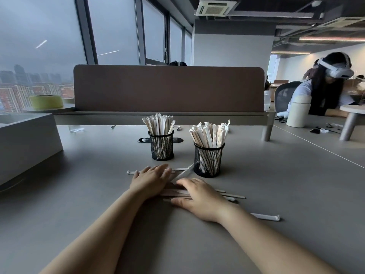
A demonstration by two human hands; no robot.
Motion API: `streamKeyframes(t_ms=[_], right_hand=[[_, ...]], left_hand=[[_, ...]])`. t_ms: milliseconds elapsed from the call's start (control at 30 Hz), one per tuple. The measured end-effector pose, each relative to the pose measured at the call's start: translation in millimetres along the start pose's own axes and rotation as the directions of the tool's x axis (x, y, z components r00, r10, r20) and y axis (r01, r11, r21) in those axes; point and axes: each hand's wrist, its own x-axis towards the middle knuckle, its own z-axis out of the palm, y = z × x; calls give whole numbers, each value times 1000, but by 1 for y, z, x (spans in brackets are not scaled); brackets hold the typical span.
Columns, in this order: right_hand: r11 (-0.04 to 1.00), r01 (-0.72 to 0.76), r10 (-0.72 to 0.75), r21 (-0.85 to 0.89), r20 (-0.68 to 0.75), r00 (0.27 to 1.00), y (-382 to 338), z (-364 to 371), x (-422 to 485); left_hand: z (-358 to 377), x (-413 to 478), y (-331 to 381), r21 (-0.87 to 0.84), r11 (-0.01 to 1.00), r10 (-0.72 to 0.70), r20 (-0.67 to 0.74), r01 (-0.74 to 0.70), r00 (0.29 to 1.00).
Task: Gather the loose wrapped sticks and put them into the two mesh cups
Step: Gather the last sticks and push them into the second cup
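Note:
Two black mesh cups stand on the grey table, the left cup (162, 146) farther back and the right cup (208, 160) nearer, both full of upright wrapped sticks. Several loose wrapped sticks (233, 194) lie flat on the table in front of the cups. My left hand (151, 179) lies flat with straight fingers over the left part of the pile. My right hand (199, 197) rests flat on the sticks beside it, fingers pointing left. One stray stick (265, 216) lies apart to the right of my right forearm, and another stick's end (131, 172) pokes out left of my left hand.
A brown divider panel (168, 89) closes the table's far side. A grey box (25, 143) stands at the left. A cable port (144, 140) sits behind the left cup. A person wearing a headset (324, 86) sits at the neighbouring table on the right.

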Motion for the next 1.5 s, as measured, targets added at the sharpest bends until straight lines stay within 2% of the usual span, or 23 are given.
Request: streamKeyframes(t_ms=[100,267,333,433,600,767,933,1100,1167,1267,1300,1400,1500], right_hand=[[995,74,-71,71,-37,997,-5,2,3],[986,157,-154,59,-57,986,3,-10,-1],[989,142,-137,41,-106,985,11,-17,-2],[998,42,-37,43,-117,992,24,-21,-3],[999,-36,34,-31,-50,998,29,-23,-3],[984,-47,74,-170,154,985,22,-17,-4],[985,-44,70,-169,148,987,11,-5,9],[976,-21,66,-217,198,978,3,3,25],[980,7,24,-199,156,987,2,4,27],[981,25,-17,-191,45,999,-3,5,26],[982,32,-29,-184,23,999,-5,7,26],[991,51,-54,-123,-15,998,-9,13,27],[996,35,-37,-76,-20,999,-11,16,28]], left_hand=[[0,0,8,-41,999,28,-58,-31,998],[1,-1,13,72,986,154,-25,-152,988],[1,-1,10,61,981,184,-34,-182,982],[0,0,5,13,985,173,-40,-173,984],[-10,0,-7,-19,980,198,48,-197,979],[-18,-6,-6,-67,966,254,70,-249,965],[-18,-9,-2,-94,938,342,102,-333,934],[-22,-15,-2,-325,917,280,113,-231,953],[-25,-16,-5,-369,910,247,110,-191,963],[-22,-16,-17,-422,903,122,79,-78,989],[-20,-16,-22,-373,926,78,49,-54,996],[-20,-25,-27,-56,998,-39,-4,39,999],[-23,-34,-29,4,987,-161,18,161,987]])
